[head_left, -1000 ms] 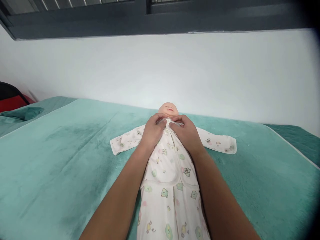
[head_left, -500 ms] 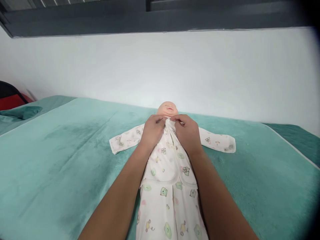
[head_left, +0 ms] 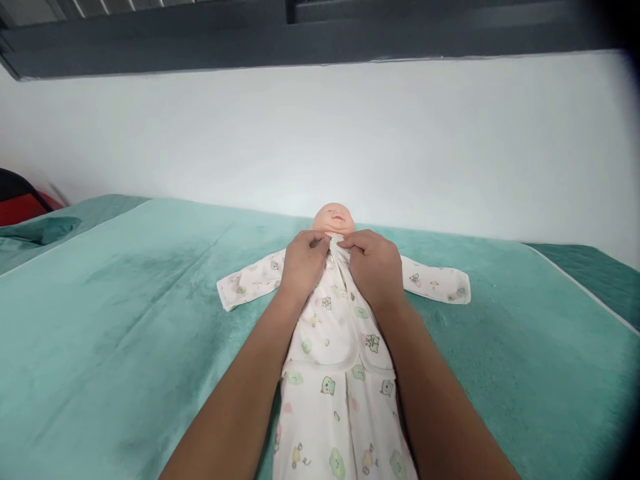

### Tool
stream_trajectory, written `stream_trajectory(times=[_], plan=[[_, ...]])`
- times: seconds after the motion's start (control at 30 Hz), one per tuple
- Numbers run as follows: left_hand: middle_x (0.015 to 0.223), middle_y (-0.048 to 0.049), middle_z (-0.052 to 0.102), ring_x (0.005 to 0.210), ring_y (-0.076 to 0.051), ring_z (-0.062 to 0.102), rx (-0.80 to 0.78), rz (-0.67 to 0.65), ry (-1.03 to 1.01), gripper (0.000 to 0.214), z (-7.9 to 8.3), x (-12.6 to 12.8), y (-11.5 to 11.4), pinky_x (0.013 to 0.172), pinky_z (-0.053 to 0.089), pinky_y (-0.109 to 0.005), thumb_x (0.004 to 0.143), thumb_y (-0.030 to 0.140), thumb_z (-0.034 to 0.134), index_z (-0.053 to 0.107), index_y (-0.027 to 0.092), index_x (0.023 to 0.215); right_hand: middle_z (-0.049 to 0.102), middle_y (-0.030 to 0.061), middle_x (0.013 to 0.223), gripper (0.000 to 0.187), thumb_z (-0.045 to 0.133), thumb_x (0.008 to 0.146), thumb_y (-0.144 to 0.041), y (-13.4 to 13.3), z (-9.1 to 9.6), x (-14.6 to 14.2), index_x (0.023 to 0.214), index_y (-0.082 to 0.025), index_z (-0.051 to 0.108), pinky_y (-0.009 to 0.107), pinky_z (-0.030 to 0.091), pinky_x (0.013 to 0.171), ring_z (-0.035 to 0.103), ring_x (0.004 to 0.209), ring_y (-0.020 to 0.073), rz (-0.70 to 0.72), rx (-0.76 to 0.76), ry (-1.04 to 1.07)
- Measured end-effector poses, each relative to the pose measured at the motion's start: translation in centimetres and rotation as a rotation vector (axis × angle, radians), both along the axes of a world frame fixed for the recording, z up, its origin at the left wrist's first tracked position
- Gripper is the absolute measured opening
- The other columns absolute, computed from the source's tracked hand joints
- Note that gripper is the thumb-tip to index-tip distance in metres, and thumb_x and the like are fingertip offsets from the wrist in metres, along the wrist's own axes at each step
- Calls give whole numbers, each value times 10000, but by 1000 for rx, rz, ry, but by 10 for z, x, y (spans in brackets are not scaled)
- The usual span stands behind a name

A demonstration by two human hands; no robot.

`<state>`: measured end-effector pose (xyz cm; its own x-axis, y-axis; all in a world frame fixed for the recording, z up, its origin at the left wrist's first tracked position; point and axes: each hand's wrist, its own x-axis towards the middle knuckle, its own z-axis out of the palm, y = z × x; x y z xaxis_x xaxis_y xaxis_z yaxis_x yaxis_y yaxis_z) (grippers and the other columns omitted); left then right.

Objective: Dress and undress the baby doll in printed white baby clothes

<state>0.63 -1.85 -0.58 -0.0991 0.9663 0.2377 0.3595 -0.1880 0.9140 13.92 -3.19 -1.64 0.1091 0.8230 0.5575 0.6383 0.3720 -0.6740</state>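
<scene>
A baby doll (head_left: 333,217) lies on its back, its head toward the wall. It wears a white baby jacket (head_left: 327,327) printed with small animals, sleeves spread to both sides, above matching trousers (head_left: 325,427). My left hand (head_left: 304,263) pinches the jacket's collar edge just below the doll's chin. My right hand (head_left: 375,263) pinches the other side of the collar, a small gap from the left fingertips. Below the hands the front edges overlap, with a slit running down the chest. Any fastener between the fingers is too small to make out.
The doll rests on a teal plush bedspread (head_left: 150,333) with a pale edge line at the right. A white wall (head_left: 250,140) stands behind, under a dark window frame (head_left: 200,37). A red and black object (head_left: 20,200) sits at the far left.
The view has shifted very slightly. My right fingertips have drawn back a little from the left ones at the collar; both hands keep their pinch.
</scene>
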Motion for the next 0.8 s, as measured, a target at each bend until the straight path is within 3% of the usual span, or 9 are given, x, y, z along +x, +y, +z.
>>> stream_trajectory(times=[0.2,0.5,0.6,0.67,0.8], plan=[[1098,-67,710,1034,-215,632,21,-34,-31,187,-2,-1,2,963,430,-334,828,264,566,724,190,895,718,2,1121,402,417,820,-96,1,0,2,887,-285,765,465,442,896,583,1070,275,7,-55,-102],[1144,-57,690,1081,-208,613,31,-50,-35,213,-3,-5,3,1000,411,-339,848,235,539,722,206,954,686,9,1144,327,406,831,-163,7,0,9,960,-255,692,405,405,984,571,1125,219,189,-153,137],[1132,-61,681,1047,-202,613,33,-38,-23,208,-3,-5,-1,958,427,-334,854,221,520,701,204,956,683,34,1103,255,468,819,-214,3,3,8,971,-239,671,379,443,891,601,1009,218,95,-151,200],[1101,-60,677,957,-192,622,56,-17,-6,193,-5,-6,-6,890,449,-330,862,231,509,676,208,955,682,28,964,170,508,822,-262,-3,9,7,916,-236,647,354,454,783,602,844,200,42,-154,175],[1024,-38,682,876,-183,608,121,14,42,146,-4,-10,-18,821,451,-323,851,249,527,654,222,919,582,-17,697,186,555,846,-422,-22,22,3,780,-248,549,304,393,582,509,616,164,115,-263,35]])
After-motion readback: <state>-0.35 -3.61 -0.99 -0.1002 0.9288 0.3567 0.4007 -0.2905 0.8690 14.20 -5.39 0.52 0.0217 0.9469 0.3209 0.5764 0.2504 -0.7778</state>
